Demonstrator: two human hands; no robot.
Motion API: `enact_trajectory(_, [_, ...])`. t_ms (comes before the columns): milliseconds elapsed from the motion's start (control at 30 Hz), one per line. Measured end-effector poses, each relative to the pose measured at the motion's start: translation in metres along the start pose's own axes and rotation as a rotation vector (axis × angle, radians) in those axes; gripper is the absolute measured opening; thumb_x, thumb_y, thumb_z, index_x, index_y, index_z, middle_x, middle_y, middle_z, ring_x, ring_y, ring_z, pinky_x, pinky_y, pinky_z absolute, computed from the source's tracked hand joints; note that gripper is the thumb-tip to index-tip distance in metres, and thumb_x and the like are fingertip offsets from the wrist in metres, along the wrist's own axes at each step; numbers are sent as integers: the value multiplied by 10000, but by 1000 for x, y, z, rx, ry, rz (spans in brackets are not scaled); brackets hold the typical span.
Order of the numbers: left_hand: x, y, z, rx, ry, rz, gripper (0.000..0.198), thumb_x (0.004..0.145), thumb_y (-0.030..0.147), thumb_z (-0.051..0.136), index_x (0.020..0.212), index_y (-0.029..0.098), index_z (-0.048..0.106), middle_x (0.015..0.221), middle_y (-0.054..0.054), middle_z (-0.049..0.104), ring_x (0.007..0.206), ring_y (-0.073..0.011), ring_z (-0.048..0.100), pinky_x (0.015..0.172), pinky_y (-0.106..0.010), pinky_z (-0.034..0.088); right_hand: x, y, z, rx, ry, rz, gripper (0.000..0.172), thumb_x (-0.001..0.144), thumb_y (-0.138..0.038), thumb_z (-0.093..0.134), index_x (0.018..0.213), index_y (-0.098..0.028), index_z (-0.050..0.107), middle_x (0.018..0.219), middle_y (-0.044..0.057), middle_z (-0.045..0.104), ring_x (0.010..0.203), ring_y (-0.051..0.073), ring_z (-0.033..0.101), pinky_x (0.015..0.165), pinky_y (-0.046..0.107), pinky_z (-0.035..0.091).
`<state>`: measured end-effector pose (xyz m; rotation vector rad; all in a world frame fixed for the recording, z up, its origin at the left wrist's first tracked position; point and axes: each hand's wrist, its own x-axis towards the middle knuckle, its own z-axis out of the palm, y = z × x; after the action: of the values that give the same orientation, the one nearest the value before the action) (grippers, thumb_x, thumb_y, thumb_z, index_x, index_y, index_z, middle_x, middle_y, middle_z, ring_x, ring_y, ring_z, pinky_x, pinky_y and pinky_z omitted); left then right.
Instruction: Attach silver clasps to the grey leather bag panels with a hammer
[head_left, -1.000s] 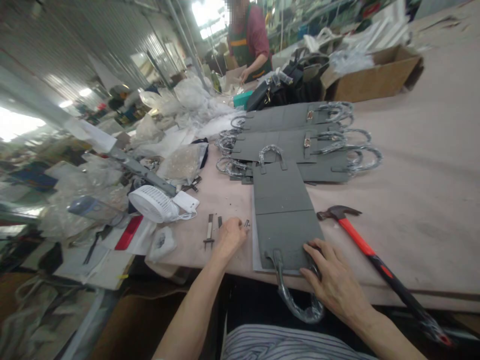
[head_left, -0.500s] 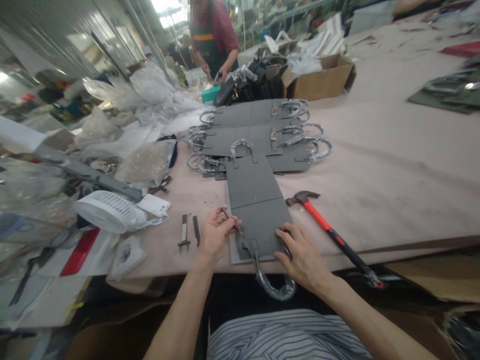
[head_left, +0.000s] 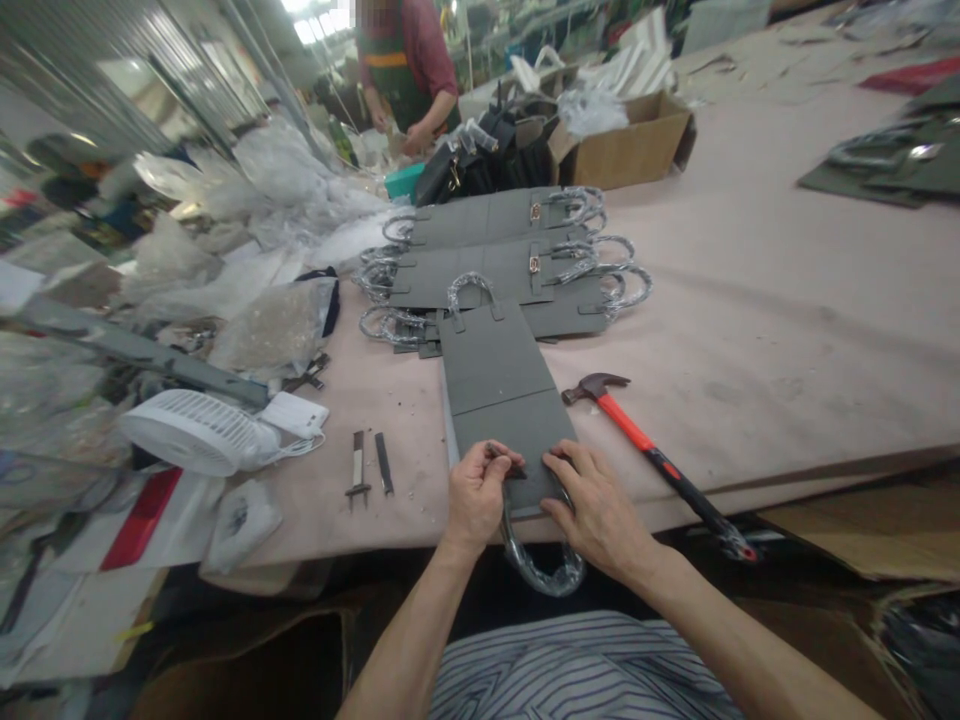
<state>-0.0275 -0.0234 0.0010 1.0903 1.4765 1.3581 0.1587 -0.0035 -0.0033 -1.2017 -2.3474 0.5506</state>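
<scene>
In front of me lies a grey bag panel [head_left: 499,350], with a plastic-wrapped handle [head_left: 544,580] hanging over the table edge and another wrapped handle at its far end. Above the panel's near left part, my left hand [head_left: 480,490] is closed in a pinch round a thin dark metal tool [head_left: 516,470]; its tip is partly hidden. My right hand [head_left: 596,505] rests on the panel's near right edge, thumb and fingers apart. To the right lies a claw hammer [head_left: 649,450] with a red and black handle. Two small narrow tools, a dark strip [head_left: 384,463] and a lighter one [head_left: 358,470], lie left.
Several grey bag panels [head_left: 480,270] with wrapped handles are stacked beyond. Behind them are black bags [head_left: 495,160] and a cardboard box [head_left: 630,150]. A white fan [head_left: 195,430] and plastic bags [head_left: 277,320] crowd the left. Another person [head_left: 412,80] stands across the table.
My left hand has moved right with the thin tool, from the panel's left edge to over its near part by the handle. My right hand stays on the panel.
</scene>
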Motion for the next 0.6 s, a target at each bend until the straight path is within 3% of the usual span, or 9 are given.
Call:
enact_trajectory(200, [0,0,3,81,10,62,95,919,221,556,874,177,627,820,-30,750,761,-150,722,755,-281,600,1,3,3,10,-5,9,446,848,-187,667,1280,-164,562,1322,153,518,1227,335,470,1042,523,469])
enact_trajectory(400, [0,2,3,312,-45,295,125,911,154,534,863,191,644,803,-8,743,732,-128,703,723,-225,558,2,5,-3,72,-4,-26,415,867,-247,650,1265,-160,572,1294,162,538,1200,321,505,1025,519,480])
enact_trajectory(500, [0,0,3,345,-50,348,131,913,139,527,880,192,642,811,-13,750,730,-127,714,707,-215,561,4,20,-17,93,86,-14,353,930,-330,580,1245,-172,569,1255,153,566,1167,296,550,1012,481,491])
enact_trajectory(600, [-2,-5,3,374,-33,405,121,923,143,533,905,189,644,830,-26,763,748,-135,730,720,-220,575,3,49,-36,-112,175,125,358,920,-333,571,1214,-128,582,1213,184,586,1132,327,567,986,479,482])
